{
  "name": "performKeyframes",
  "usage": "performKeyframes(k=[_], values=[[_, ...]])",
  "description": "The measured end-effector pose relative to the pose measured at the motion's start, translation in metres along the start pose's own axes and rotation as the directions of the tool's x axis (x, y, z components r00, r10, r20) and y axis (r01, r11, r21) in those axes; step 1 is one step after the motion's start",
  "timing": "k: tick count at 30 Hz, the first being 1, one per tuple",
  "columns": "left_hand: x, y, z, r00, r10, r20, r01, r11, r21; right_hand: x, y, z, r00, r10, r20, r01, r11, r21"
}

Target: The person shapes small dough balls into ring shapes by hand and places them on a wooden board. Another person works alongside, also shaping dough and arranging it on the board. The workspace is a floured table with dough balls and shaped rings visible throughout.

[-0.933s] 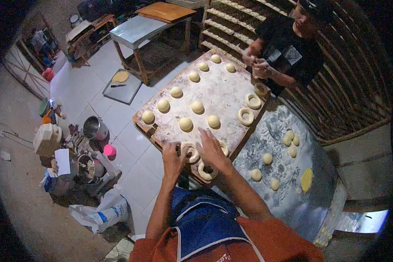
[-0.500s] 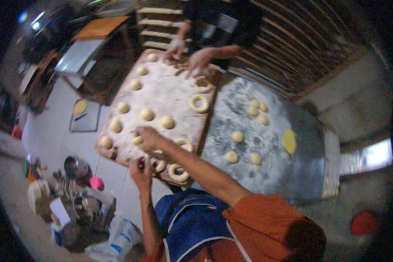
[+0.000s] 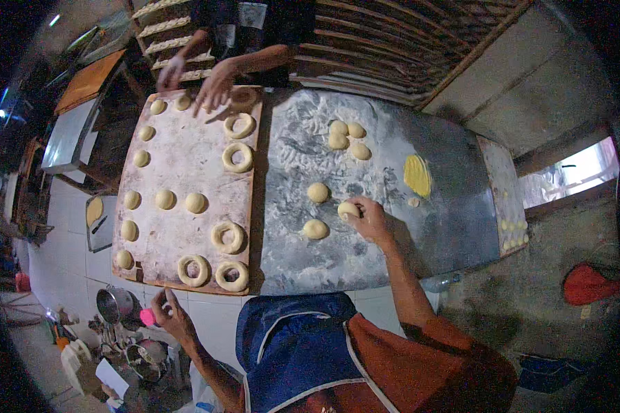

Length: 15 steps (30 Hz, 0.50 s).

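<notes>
My right hand (image 3: pixel 370 220) is closed on a pale dough ball (image 3: pixel 348 209) on the floured metal table (image 3: pixel 420 227). Two more dough balls (image 3: pixel 316 192) lie just left of it, and three others (image 3: pixel 346 135) sit farther back. My left hand (image 3: pixel 171 315) hangs open and empty off the near edge of the wooden board (image 3: pixel 186 172). That board carries several dough balls (image 3: pixel 164 199) and several dough rings (image 3: pixel 228 237). At the far end, another person's hands (image 3: pixel 215 87) rest on the board beside a ring (image 3: pixel 240 126).
A flat yellow dough piece (image 3: pixel 417 175) lies on the table to the right. A narrow tray (image 3: pixel 507 199) holds small dough pieces at the far right. Slatted wooden racks (image 3: pixel 393 48) stand behind. Pots and clutter (image 3: pixel 117 323) crowd the floor at lower left.
My right hand left the rings on the board and moved right to grasp a dough ball on the metal table. My left hand dropped off the board's near edge. The view swung right.
</notes>
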State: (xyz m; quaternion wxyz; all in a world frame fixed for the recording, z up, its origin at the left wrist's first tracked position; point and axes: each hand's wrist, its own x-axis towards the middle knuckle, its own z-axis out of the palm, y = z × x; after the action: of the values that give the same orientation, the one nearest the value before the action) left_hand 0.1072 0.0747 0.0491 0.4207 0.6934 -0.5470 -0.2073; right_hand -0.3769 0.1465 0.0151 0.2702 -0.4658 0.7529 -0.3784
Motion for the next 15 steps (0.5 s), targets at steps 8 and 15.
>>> performKeyframes(k=[8,15], values=[[-0.055,0.094,0.068,0.977,0.062,0.206,0.007,0.948,-0.317,-0.08,0.012,-0.011,0.867,0.248,0.433,-0.391,0.877,0.28],[-0.131,0.126,0.126,0.787,0.212,0.579,-0.106,0.971,-0.212,-0.112,0.016,0.002,0.996,0.035,0.086,-0.006,0.946,-0.324]])
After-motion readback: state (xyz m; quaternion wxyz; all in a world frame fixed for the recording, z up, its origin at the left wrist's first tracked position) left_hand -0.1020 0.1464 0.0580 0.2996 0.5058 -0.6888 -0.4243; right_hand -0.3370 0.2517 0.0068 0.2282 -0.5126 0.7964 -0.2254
